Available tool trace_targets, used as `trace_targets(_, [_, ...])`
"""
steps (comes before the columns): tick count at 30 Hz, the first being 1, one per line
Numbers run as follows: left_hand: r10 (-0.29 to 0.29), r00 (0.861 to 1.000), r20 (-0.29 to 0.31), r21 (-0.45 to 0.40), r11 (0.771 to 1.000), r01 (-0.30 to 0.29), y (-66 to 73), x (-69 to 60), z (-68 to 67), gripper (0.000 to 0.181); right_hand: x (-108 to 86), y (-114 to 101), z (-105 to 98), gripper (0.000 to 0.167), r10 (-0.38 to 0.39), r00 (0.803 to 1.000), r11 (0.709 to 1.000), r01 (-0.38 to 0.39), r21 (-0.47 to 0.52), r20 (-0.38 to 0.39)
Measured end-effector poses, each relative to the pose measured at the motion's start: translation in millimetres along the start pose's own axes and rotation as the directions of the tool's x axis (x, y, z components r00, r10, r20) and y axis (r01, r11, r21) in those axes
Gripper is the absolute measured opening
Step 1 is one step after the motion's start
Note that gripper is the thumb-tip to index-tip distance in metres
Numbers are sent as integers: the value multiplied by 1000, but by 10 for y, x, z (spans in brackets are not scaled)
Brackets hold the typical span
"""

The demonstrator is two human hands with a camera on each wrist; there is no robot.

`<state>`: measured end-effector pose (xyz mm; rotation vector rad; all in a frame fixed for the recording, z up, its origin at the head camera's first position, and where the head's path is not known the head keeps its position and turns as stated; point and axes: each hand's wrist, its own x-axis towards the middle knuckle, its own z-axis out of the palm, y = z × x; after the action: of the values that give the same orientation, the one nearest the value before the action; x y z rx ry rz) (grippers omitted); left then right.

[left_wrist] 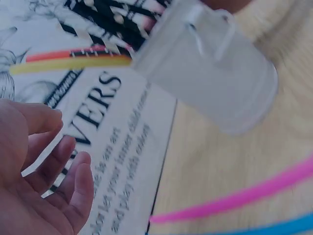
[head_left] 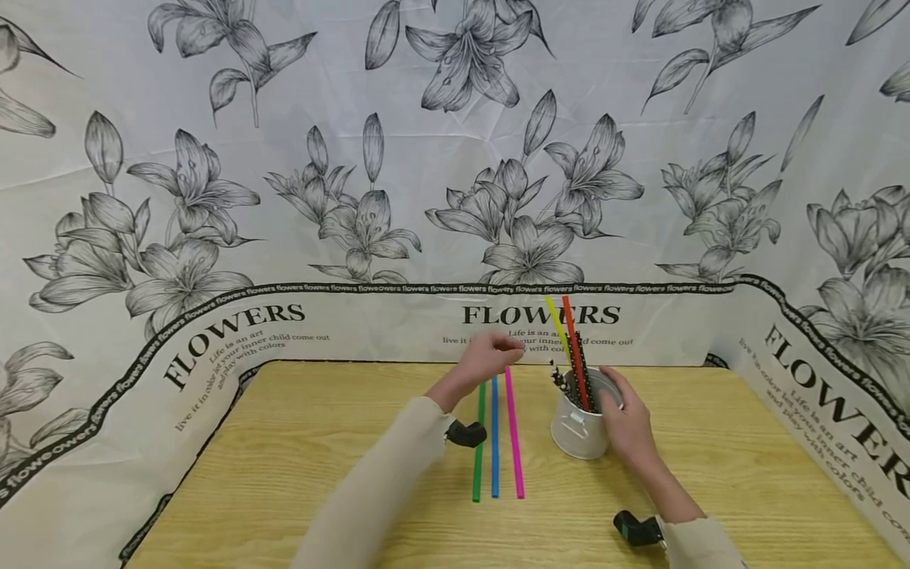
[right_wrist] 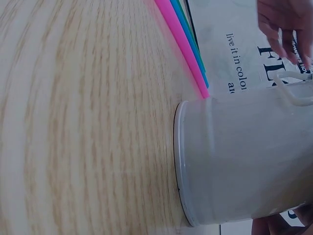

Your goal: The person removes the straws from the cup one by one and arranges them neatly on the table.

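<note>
Wooden table point(head_left: 320, 442), white bucket point(head_left: 579, 444) in right fingers point(head_left: 620, 382), left fingers point(left_wrist: 82, 182) apart.

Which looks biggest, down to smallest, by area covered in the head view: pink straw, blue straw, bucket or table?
1. Table
2. Bucket
3. Pink straw and blue straw: too alike to rank

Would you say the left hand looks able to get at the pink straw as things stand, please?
Probably yes: the left hand looks empty and is close to the far end of the pink straw, which lies uncovered on the table.
</note>
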<state>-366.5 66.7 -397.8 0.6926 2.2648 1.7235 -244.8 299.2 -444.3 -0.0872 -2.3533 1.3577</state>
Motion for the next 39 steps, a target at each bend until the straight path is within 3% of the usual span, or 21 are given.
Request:
trace_targets(4, [1,1000,22,-107,994,1,192,66,113,25,-18,-13,7,46,2,1000,1000,-2,4,2])
trace_targets(8, [-5,1000,24,-143,990,8,312,109,227,29,-23,-15,17,46,1,1000,1000,-1,11,5])
trace_targets(16, [-32,994,-107,-107,994,20,439,157,444,35,-48,-12,52,46,0,1000,999,-1,34,19])
trace_targets(22, [-39,977,-208,-151,989,7,482,168,486,20,-46,-21,83,46,-15,1000,999,14,43,17])
trace_targets(26, [-9,976,-217,-211,977,-38,523,170,402,16,-27,-17,85,46,-35,999,999,35,39,9])
trace_targets(33, [42,973,-227,-392,911,-131,716,138,146,34,-28,-12,49,46,-30,1000,999,30,19,-1])
trace_targets(36, [67,959,-274,-401,899,-177,833,141,8,40,-35,-5,24,47,-21,1000,1000,21,10,-2])
trace_targets(39, [77,933,-352,-437,868,-236,956,155,-194,41,-34,7,5,47,-18,1000,1000,18,8,-5])
